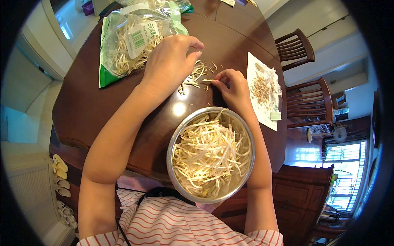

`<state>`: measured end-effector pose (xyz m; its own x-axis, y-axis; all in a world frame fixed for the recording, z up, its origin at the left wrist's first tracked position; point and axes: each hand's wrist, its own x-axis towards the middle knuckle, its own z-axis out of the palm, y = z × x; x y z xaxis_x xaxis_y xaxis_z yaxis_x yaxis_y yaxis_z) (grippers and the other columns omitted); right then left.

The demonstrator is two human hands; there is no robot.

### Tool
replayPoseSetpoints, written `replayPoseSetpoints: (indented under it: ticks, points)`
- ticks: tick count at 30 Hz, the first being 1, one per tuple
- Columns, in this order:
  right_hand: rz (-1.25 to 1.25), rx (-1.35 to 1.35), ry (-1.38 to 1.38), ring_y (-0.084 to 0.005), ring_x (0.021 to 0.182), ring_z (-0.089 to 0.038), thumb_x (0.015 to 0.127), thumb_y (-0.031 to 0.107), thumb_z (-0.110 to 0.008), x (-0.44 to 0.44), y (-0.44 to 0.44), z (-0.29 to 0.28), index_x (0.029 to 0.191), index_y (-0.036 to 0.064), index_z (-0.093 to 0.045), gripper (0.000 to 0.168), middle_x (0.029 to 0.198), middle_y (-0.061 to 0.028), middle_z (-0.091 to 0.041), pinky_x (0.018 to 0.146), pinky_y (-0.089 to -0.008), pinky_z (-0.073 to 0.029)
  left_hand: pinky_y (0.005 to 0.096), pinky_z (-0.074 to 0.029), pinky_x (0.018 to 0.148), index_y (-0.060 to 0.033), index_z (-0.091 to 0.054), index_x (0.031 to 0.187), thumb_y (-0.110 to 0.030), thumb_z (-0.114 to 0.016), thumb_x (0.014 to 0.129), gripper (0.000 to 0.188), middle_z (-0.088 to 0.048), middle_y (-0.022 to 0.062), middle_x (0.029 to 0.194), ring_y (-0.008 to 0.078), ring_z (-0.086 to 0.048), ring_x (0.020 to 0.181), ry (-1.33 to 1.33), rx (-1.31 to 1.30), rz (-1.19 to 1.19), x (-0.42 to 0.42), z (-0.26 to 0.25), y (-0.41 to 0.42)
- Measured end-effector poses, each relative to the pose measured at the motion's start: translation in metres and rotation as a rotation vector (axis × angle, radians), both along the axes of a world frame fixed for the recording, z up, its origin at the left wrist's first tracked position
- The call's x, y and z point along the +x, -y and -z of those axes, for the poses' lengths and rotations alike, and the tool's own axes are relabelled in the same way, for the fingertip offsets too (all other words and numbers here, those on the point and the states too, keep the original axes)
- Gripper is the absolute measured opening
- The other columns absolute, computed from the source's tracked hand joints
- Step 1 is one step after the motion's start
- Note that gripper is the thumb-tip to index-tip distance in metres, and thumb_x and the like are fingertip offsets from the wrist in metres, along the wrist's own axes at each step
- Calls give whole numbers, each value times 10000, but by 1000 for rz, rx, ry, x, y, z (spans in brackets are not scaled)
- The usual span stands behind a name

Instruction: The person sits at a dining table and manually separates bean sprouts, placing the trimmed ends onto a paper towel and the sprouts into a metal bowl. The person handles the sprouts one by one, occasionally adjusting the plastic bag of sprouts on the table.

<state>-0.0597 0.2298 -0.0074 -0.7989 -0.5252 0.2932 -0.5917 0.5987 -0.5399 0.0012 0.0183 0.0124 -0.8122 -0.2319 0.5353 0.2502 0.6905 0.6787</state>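
My left hand (172, 61) hovers over a small heap of loose bean sprouts (194, 76) on the dark wooden table (123, 129). Its thumb and forefinger are apart, and nothing shows between them. Between the fingertips of my right hand (234, 86) is a thin piece of bean sprout (207, 80), just right of the heap. A round steel bowl (170, 160), holding many bean sprouts (209, 147), stands at the near table edge between my forearms. Beyond my left hand lies a clear and green plastic bag (106, 55) of mung bean sprouts, partly covered by that hand.
Right of my right hand, a white paper sheet (266, 118) bears brownish sprout scraps (261, 89). Small bits lie scattered near the heap. Another plastic bag (186, 6) is at the far side. Wooden chairs (311, 101) stand along the right.
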Motion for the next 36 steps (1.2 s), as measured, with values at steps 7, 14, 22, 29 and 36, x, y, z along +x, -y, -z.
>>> replayPoseSetpoints:
  ticks: [7,14,22,29,36]
  points:
    - [-120,-188,-330,-270,785,-645,756,23,-789,10,-2,-16,867,46,-697,146,797,-97,-672,667,-372,-524,346,-554,809,-12,-755,1023,-182,-768,830,257,-751,150,942,241,-722,874,87,79,296,-2,2,-11]
    - [-126,-210,-394,-261,779,-647,743,-18,-785,12,-1,-17,855,43,-685,162,801,-90,-681,677,-363,-529,339,-575,701,19,-757,906,-112,-778,803,168,-731,185,814,295,-733,741,67,167,380,1,3,-25]
    - [-118,-104,-552,-210,768,-640,789,-41,-759,12,-7,-27,882,45,-677,151,822,-62,-687,672,-327,-520,264,-560,635,45,-762,909,-68,-747,841,133,-744,121,762,137,-696,649,159,489,448,-3,5,-24]
    - [-539,-689,501,-164,843,-682,877,-37,-689,19,-48,-74,885,-37,-681,11,884,-96,-716,800,-304,-543,251,-593,706,57,-745,950,-39,-697,897,119,-749,108,809,128,-722,745,29,532,311,-11,6,-13]
    - [-217,-843,286,-72,862,-604,968,163,-660,-7,-62,-67,1084,25,-738,197,1087,-70,-737,762,-237,-465,263,-596,717,51,-731,970,-40,-635,944,134,-745,114,825,150,-728,756,120,424,359,-28,-19,-36]
